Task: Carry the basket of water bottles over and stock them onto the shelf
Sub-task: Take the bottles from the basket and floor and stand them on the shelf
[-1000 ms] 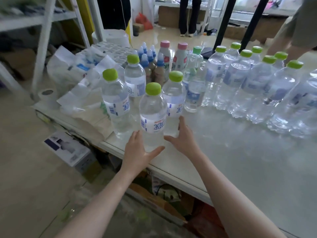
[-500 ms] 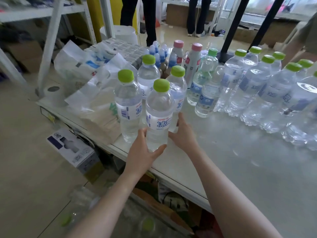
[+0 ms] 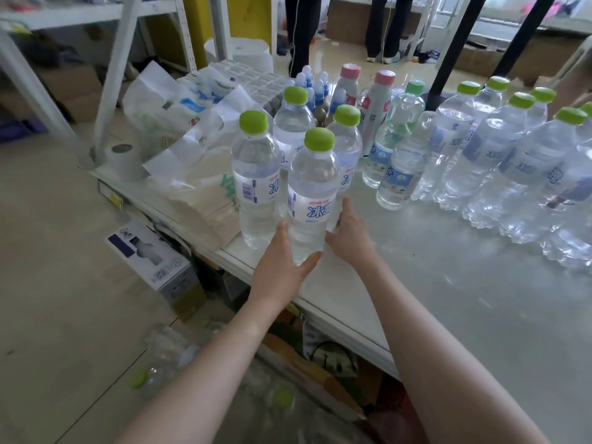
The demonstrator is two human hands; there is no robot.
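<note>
Front bottle (image 3: 312,200): upright near the table's front edge, green cap.
Left hand (image 3: 279,264): fingers curled around its base.
Right hand (image 3: 347,232): fingers pressed flat against its right side.
Neighbours: three matching bottles (image 3: 256,174) touching behind it; bottle row (image 3: 499,168) further right.
Left side: paper packs (image 3: 182,129).
Table (image 3: 448,299): pale, glossy.
Room: white shelf frame (image 3: 118,59), box (image 3: 150,254) on the floor.
</note>
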